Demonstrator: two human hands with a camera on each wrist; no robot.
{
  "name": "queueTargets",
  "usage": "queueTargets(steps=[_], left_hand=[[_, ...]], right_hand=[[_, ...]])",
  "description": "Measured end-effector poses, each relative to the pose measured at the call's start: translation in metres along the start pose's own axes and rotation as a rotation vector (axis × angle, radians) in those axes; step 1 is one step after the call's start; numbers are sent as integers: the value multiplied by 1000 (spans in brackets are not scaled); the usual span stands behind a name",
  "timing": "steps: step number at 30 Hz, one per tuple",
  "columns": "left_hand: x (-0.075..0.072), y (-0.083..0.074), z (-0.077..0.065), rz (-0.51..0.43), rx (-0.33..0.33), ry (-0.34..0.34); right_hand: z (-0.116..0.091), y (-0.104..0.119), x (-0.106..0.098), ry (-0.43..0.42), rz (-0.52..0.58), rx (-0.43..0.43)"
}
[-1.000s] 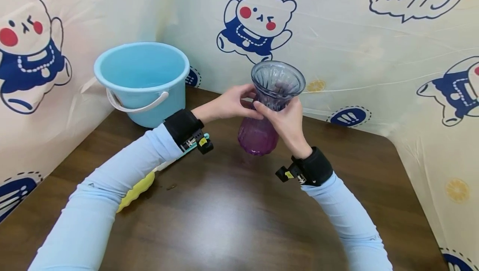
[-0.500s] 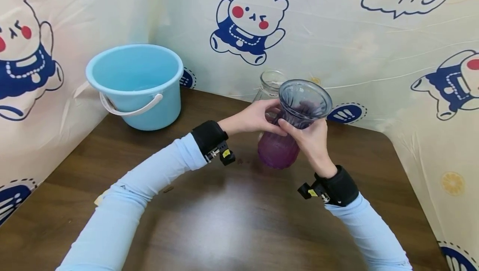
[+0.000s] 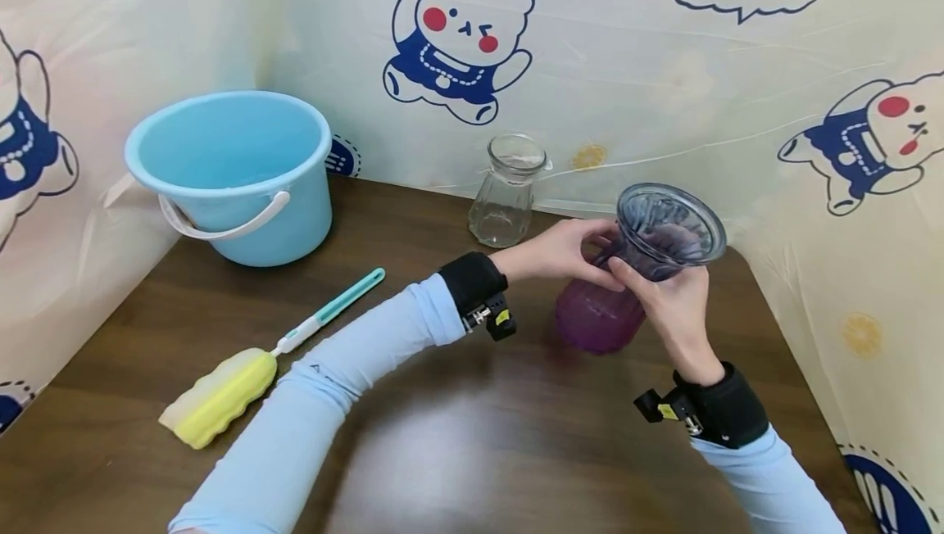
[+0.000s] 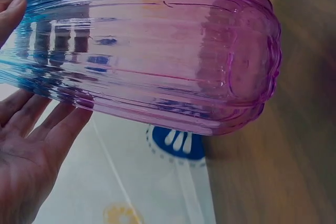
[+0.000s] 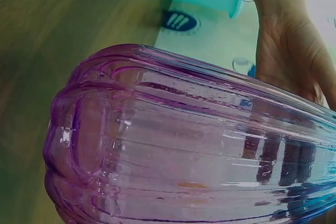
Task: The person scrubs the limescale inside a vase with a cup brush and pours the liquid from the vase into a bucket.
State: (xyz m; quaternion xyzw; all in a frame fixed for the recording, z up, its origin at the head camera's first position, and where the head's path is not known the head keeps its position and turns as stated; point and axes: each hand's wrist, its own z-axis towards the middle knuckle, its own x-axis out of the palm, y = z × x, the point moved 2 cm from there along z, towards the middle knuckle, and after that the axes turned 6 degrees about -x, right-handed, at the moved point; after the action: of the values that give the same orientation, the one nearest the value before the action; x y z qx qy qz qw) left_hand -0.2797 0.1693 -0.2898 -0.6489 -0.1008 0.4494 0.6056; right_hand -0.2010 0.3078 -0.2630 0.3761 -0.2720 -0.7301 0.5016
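A ribbed glass vase (image 3: 601, 317), purple at the base and blue-grey at its flared rim, leans to the right over the table in the head view. My left hand (image 3: 564, 251) grips its neck from the left, some fingers hidden behind the glass. From the right, my right hand (image 3: 674, 305) holds the same neck, with the thumb across the front. The vase body (image 4: 157, 51) fills much of the left wrist view. In the right wrist view, fingers show through the glass (image 5: 173, 140).
A light-blue bucket (image 3: 313, 206) with a white handle stands at the back left. Behind my left forearm is a clear glass jar (image 3: 501, 210). A sponge bottle brush (image 3: 229, 391) with a teal-and-white handle lies on the wooden table (image 3: 457, 452). Patterned sheeting (image 3: 605, 42) encloses the back.
Both hands have carried the vase rightward and somewhat nearer, tilting its rim further right. The clear jar and the bottle brush have come into full view.
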Motion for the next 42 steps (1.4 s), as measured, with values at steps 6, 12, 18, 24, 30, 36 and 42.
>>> queueTargets(steps=[6,12,18,24,30,36,42], left_hand=[[25,-3,23,2,6,50],[47,-9,50,-25,21,134],[67,-19,75,-28,50,178],[87,-27,95,21,51,163],[105,-36,110,72,21,134],[123,-40,116,108,-18,78],[141,-41,118,126,-42,0]], right_hand=[[-8,-7,-24,-69,-81,59],[-9,-17,-48,-165,-37,61],[-9,-26,-73,-268,-26,64],[-7,-44,-96,-386,226,27],[-7,-61,-118,-494,295,81],[-9,-64,-131,-547,219,88],[-12,-63,-136,-598,140,86]])
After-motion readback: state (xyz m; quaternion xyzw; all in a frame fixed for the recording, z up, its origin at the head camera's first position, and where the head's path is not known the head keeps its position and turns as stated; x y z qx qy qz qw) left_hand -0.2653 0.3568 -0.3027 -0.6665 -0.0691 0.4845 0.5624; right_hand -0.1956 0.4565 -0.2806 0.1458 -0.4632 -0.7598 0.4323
